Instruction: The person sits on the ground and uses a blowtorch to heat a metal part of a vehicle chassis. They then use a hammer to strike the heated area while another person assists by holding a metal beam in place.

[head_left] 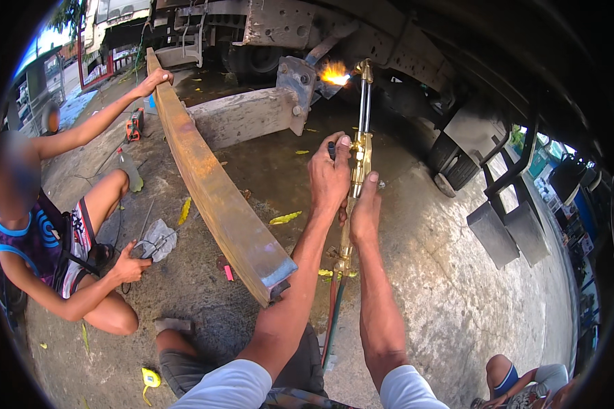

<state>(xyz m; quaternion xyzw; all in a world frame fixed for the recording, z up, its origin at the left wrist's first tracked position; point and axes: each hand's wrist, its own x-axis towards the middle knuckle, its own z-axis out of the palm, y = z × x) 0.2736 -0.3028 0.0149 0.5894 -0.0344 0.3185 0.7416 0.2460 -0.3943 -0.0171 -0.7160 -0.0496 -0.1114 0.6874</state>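
A brass cutting torch stands almost upright in front of me, a yellow-orange flame blowing left from its head. My right hand is closed around the torch's handle, with fingers showing on its far side. Beside the torch body, my left hand has its fingers curled about a small black cylindrical object; its lower part is hidden. The left thumb lies close to the torch's valves. Left of the flame, a bolted steel plate joins a grey beam under a truck.
A rusty steel beam slants beside my left forearm, steadied at its far end by a crouching person's hand. Red and green hoses trail from the torch. A yellow tape measure lies lower left. Another person is lower right.
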